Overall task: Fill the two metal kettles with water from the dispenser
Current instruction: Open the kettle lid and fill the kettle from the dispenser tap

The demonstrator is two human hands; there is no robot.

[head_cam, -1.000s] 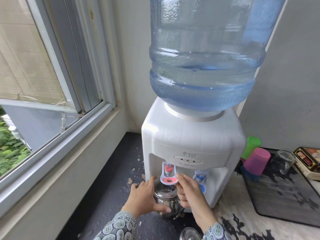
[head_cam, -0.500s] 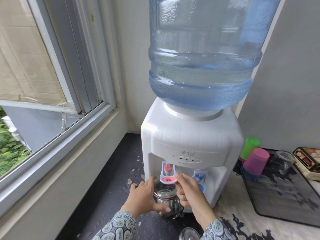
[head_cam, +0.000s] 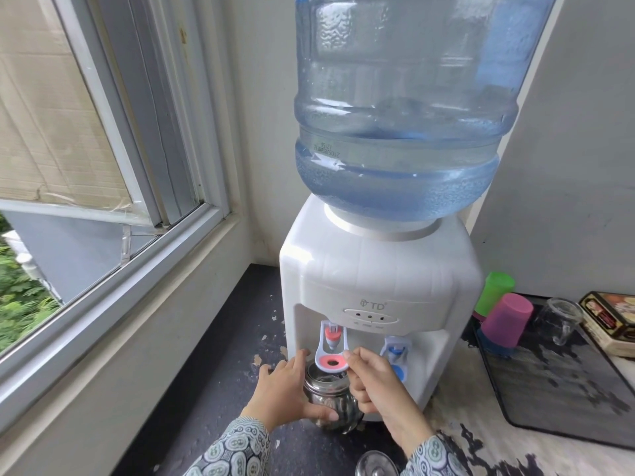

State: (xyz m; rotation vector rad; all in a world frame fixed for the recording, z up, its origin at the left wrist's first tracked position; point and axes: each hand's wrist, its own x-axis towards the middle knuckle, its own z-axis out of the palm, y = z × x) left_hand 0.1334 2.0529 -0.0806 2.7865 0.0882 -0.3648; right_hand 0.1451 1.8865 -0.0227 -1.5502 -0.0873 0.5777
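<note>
The left hand [head_cam: 283, 389] is gripping the metal kettle [head_cam: 330, 403] standing under the dispenser [head_cam: 378, 280]. The right hand [head_cam: 374, 383] is pinching the red tap lever [head_cam: 331, 360], fingers closed on it.

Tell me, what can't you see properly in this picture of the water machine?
All in the head view:
- Water level inside the kettle: the red tap lever and both hands cover its mouth.
- Whether water is flowing: the spout sits behind the lever.
- A shiny round metal thing: cut off by the bottom edge.
- Right hand fingertips: tucked behind the kettle.
- Left hand palm: pressed against the kettle, out of sight.
- Bottle top: cut off by the top edge.
</note>
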